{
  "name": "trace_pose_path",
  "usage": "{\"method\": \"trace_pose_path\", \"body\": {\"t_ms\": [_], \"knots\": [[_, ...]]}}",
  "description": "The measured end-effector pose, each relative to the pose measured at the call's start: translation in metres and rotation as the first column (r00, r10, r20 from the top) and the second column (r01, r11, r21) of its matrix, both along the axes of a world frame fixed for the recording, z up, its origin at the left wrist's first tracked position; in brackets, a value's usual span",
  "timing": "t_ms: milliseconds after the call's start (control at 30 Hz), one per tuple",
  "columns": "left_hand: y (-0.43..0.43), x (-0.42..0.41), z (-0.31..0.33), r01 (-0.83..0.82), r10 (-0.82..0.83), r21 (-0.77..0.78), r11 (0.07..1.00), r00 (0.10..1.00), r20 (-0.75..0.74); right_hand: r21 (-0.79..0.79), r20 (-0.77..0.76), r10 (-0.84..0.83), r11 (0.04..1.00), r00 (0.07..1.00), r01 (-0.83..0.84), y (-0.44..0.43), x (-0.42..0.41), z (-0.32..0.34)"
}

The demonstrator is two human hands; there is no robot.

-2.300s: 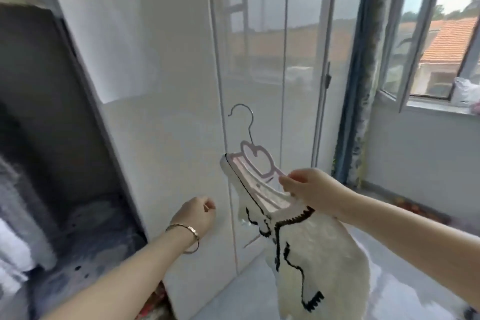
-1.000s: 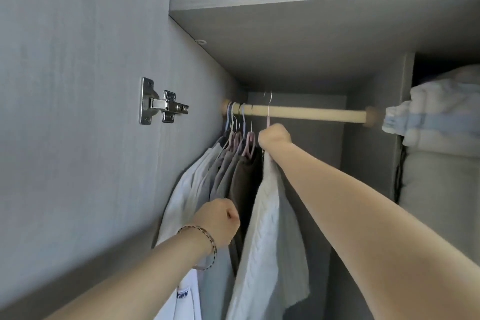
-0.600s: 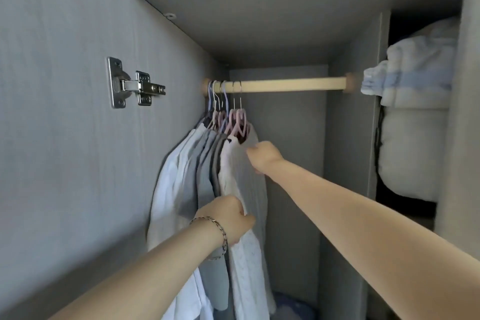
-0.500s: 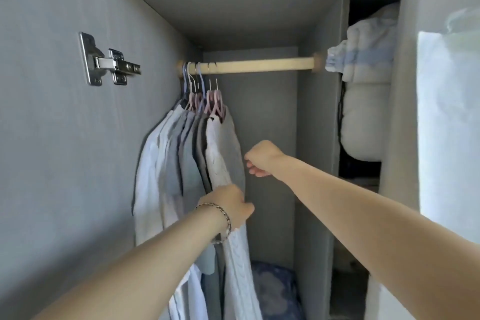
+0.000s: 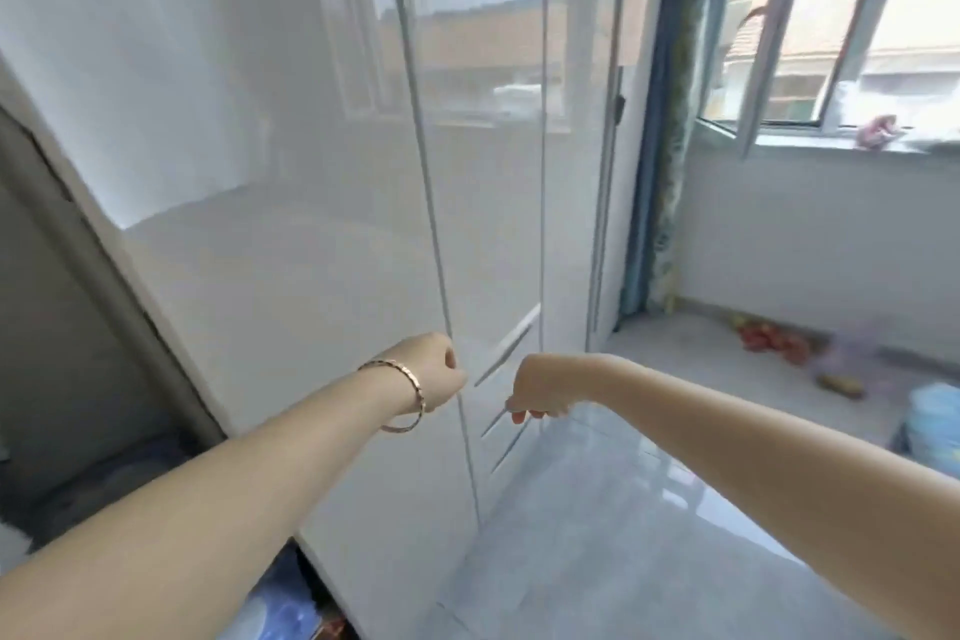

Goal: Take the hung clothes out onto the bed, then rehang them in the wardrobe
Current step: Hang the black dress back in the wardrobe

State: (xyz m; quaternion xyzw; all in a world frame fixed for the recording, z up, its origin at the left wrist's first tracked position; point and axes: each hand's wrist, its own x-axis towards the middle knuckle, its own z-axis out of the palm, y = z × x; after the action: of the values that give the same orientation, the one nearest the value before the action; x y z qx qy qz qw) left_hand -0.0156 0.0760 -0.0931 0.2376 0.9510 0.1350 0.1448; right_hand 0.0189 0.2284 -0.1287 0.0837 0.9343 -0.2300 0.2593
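Glossy white wardrobe doors (image 5: 311, 276) rise just beyond both hands. The left hand (image 5: 441, 374), a gold bracelet (image 5: 410, 392) on its wrist, is balled into a fist holding nothing, close to a door seam. Just right of it, not touching, the right hand (image 5: 540, 392) droops at the wrist, fingers loosely curled and empty. Left of the left arm is the wardrobe's open compartment (image 5: 62, 327), with blurred dark fabric (image 5: 104, 483) low inside.

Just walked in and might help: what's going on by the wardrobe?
A person faces the glossy white wardrobe door with both arms out. Neither hand holds a garment or hanger. The left hand, bracelet on its wrist, is curled at the door's edge; whether it grips that edge is unclear. The right hand hangs loosely curled, holding nothing.
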Motion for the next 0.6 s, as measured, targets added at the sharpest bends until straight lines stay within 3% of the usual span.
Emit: {"method": "trace_pose_path", "body": {"t_ms": [167,400,500,600], "knots": [[0.173,0.101,-0.057,0.359,-0.358,-0.01,0.933,0.933,0.04,-0.066,0.077,-0.408,0.909,0.91,0.413,0.149,0.155,-0.062],[0.369,0.292,-0.151,0.674,-0.663,-0.025,0.738,0.732,0.158,-0.056,0.094,-0.775,0.623,0.625,0.78,0.3,0.419,-0.144],[0.43,0.368,-0.186,0.76,-0.739,-0.03,0.65,0.64,0.208,-0.053,0.131,-0.894,0.426,0.429,0.903,0.332,0.518,-0.182],[0.473,0.438,-0.225,0.828,-0.792,-0.056,0.558,0.552,0.261,-0.059,0.149,-0.985,0.082,0.09,0.995,0.347,0.609,-0.227]]}}
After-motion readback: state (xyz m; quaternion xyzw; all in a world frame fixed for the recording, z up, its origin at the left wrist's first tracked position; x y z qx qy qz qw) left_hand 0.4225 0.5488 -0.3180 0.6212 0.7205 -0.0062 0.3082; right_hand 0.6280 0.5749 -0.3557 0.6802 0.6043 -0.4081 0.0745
